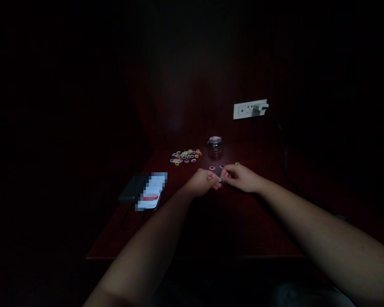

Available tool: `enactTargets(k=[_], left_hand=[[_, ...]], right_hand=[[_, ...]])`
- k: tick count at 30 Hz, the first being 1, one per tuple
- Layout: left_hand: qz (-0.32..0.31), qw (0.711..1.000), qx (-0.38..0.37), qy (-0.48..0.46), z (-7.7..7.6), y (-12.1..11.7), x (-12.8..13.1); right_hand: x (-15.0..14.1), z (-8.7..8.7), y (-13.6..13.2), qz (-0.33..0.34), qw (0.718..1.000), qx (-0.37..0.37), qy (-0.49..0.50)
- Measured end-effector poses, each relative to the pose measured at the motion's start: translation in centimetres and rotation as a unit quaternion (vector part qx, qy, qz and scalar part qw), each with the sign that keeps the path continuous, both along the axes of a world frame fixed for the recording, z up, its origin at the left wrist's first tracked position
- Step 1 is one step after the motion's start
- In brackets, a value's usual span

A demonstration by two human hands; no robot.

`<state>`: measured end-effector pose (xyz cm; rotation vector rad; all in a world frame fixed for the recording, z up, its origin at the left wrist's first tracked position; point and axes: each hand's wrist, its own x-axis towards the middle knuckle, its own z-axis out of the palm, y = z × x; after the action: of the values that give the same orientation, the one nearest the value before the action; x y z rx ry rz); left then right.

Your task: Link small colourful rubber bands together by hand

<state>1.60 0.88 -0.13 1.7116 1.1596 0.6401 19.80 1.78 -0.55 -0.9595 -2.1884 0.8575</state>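
Just above the dark red table, my left hand [205, 181] and my right hand [240, 177] meet, both pinching a small green hair tie [221, 179] between their fingertips. Part of the band is hidden by the fingers. Behind my hands lie a few single hair ties: a pink one [212, 168], a purple one [222, 166] and a yellow one [237, 163]. Farther back on the left is a loose pile of multicoloured hair ties [185, 156]. A clear jar [215, 147] with a lid stands upright behind the row.
To the left, a lit phone [152, 192] rests against a dark flat object [132, 187], with a cable [123, 224] beside them. A white wall socket [250, 109] holds a plug, and its cord runs down on the right. The table's front edge [96, 257] is near me.
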Motion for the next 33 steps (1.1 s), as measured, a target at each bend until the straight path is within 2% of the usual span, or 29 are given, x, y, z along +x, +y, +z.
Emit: enactTargets(k=[6, 11, 19, 28, 33], left_hand=[[0.007, 1.0, -0.008, -0.009, -0.25, 0.27, 0.0], [0.04, 0.998, -0.043, -0.011, -0.1, 0.34, -0.08], [0.045, 0.994, -0.095, -0.04, 0.0, 0.4, -0.1], [0.055, 0.993, -0.096, -0.04, 0.18, 0.38, 0.03], [0.071, 0.992, -0.092, -0.044, 0.14, 0.37, 0.14]], right_hand=[[0.06, -0.11, 0.06, 0.003, 1.0, -0.019, 0.007], [0.11, -0.24, 0.11, 0.025, 0.999, -0.037, 0.027], [-0.1, 0.38, -0.28, 0.007, 1.0, -0.015, 0.013], [-0.07, 0.15, -0.16, 0.015, 0.999, -0.029, 0.022], [-0.01, 0.13, -0.15, 0.009, 1.0, -0.002, 0.025]])
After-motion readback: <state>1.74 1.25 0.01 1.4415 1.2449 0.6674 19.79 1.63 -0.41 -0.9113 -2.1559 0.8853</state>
